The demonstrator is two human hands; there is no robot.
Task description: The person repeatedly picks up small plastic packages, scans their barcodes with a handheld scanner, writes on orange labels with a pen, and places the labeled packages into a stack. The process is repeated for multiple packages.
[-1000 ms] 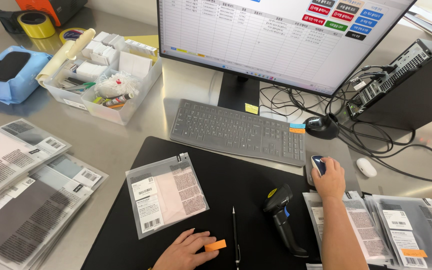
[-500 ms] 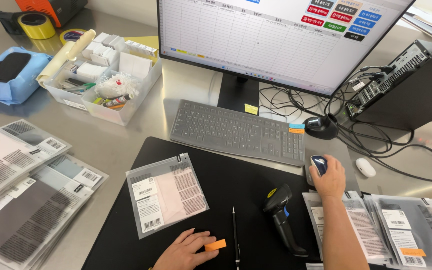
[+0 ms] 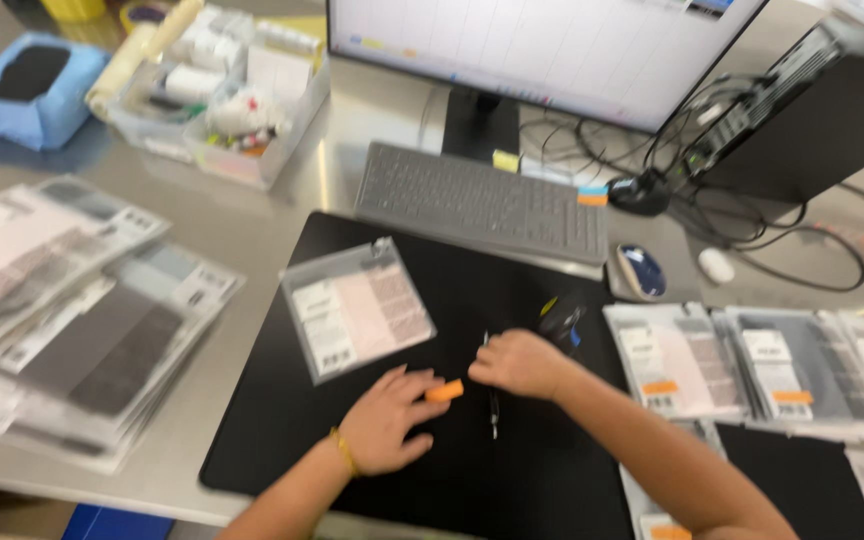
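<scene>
— Orange tab (image 3: 444, 391), where's it sitting?
— On the black mat (image 3: 552, 470), at the fingertips of the left hand (image 3: 384, 420), whose fingers lie loosely spread and flat, touching it rather than gripping.
— And the right hand (image 3: 519, 362)?
— Curled over the pen (image 3: 493, 412), just beside the tab; too blurred to tell whether it grips.
— Around them?
— Monitor (image 3: 552, 50), grey keyboard (image 3: 482, 203), clear bag (image 3: 357, 308) beside the left hand, scanner (image 3: 562, 322) behind the right, mouse (image 3: 640, 272).
</scene>
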